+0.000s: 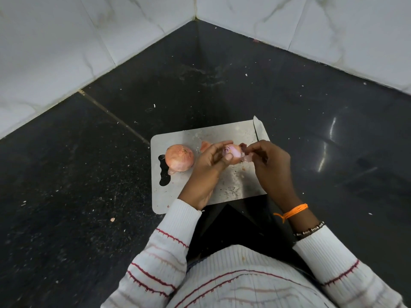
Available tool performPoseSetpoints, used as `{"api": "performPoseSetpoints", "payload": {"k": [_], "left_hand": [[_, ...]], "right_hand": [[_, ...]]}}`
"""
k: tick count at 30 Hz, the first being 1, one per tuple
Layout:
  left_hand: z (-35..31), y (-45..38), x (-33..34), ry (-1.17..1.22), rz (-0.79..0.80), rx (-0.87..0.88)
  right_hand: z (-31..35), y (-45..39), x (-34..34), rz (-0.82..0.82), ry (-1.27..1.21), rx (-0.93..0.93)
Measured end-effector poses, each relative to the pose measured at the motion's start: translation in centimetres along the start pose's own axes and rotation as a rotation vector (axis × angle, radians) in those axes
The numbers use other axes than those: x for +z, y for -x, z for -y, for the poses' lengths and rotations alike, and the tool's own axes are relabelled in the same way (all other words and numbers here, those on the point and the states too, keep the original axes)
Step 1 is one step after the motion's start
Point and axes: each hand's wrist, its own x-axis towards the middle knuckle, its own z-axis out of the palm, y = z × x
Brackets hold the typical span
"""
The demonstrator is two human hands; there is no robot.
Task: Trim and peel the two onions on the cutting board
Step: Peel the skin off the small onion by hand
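While peeling, hands (211, 161) around onion (234, 152).

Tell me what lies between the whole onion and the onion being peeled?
In the head view, the left hand and a peel scrap lie between unpeeled onion and held onion.

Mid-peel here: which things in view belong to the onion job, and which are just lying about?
Job:
held onion, in left hand
skin strip, pinched by right hand
unpeeled onion
cutting board
knife

Lying about:
peel scrap on the board
crumbs on the counter
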Motion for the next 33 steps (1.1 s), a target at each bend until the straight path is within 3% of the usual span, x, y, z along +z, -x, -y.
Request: {"api": "performPoseSetpoints", "payload": {"k": [4,8,10,20,25,33], "left_hand": [[0.0,0.0,0.0,0.033,-0.01,-0.001],[0.1,0.2,0.1,0.006,-0.026,-0.021],[0.1,0.2,0.2,-0.006,-0.068,-0.021],[-0.3,0.3,-0.8,-0.263,-0.189,0.011],[-0.6,0.4,-0.3,-0.527,-0.278,0.101],[-0.9,0.9,-0.1,-0.63,-0.259,0.187]], "right_hand": [[0.2,0.2,0.0,0.072,-0.027,0.052],[0.3,0.6,0.5,0.26,-0.214,0.178],[0.2,0.7,0.6,0.31,-0.209,0.14],[0.5,1.1,-0.3,0.264,-0.382,0.24],[0.8,1.2,-0.4,0.279,-0.357,0.169],[1.0,1.4,-0.7,0.306,-0.295,0.128]]}}
